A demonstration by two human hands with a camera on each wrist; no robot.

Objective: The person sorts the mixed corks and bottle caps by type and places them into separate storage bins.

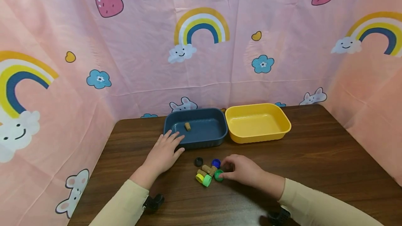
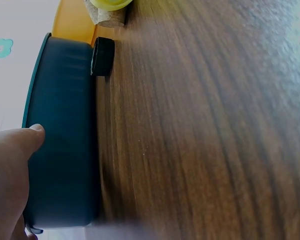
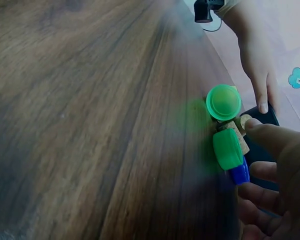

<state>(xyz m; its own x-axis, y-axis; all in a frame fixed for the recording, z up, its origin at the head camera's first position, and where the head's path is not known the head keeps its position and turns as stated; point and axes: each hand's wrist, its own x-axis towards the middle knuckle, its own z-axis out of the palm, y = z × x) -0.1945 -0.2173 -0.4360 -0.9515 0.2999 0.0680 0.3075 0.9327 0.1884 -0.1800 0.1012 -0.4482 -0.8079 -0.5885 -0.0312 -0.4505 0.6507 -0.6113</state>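
My left hand (image 1: pixel 162 153) rests at the near left rim of a dark blue tray (image 1: pixel 201 145), fingers spread and straight over the edge. A cork (image 1: pixel 187 126) lies inside that tray. On the table, my right hand (image 1: pixel 243 171) hovers at the right side of a small pile, thumb and fingers apart. Its thumb overlaps the edge of a green bottle cap (image 1: pixel 218 175). Bunched beside this cap are a blue cap (image 1: pixel 216 163), a light green cap (image 1: pixel 207 180), a yellow cap (image 1: pixel 199 178) and several corks (image 1: pixel 206 168). A black cap (image 2: pixel 104 56) stands slightly apart.
A yellow tray (image 1: pixel 259 138) stands against the blue tray's right side. The brown wooden table (image 1: pixel 314 163) backs onto a pink patterned cloth (image 1: pixel 141 51), which also runs along both sides.
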